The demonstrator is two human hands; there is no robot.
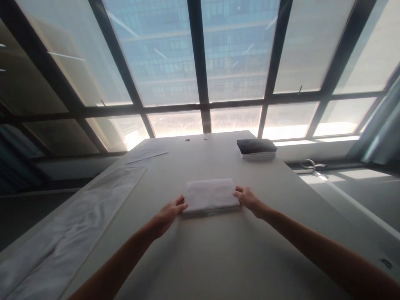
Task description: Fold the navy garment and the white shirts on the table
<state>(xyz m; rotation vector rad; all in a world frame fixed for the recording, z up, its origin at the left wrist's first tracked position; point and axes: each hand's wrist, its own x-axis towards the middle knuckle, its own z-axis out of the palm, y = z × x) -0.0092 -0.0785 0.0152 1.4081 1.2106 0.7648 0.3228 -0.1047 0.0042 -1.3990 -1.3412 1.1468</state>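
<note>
A folded white cloth (210, 195) lies flat in the middle of the pale table (225, 250). My left hand (170, 212) grips its near left corner, thumb on top. My right hand (246, 198) holds its right edge, fingers curled against the side. Both arms reach forward from the bottom of the view.
A stack of folded cloths with a dark one on top (256, 148) sits at the far right of the table. A long white sheet (71, 225) runs along the left edge. Scissors (312, 166) lie on the sill at the right. Large windows (200, 62) stand behind.
</note>
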